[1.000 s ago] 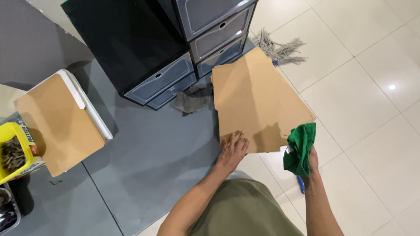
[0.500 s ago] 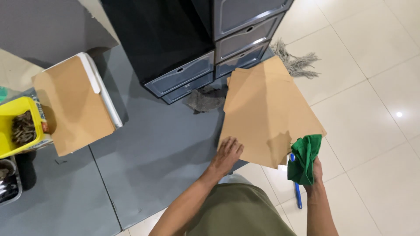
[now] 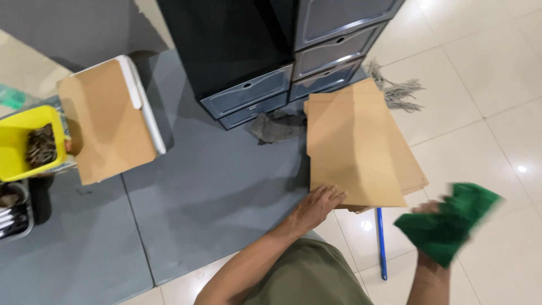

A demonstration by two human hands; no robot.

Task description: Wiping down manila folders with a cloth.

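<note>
Grey floor mat bears stiff, light brown boards, best gripped at the near edge where left hand presses open-fingered; right hand clutches a soft green cloth.

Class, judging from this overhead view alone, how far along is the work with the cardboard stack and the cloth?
Done: the brown cardboard sheets lie stacked on the floor. In hand: the left hand rests on the stack's near edge; the right hand holds a green cloth off the stack. Left: the cloth is not touching the cardboard now.
</note>
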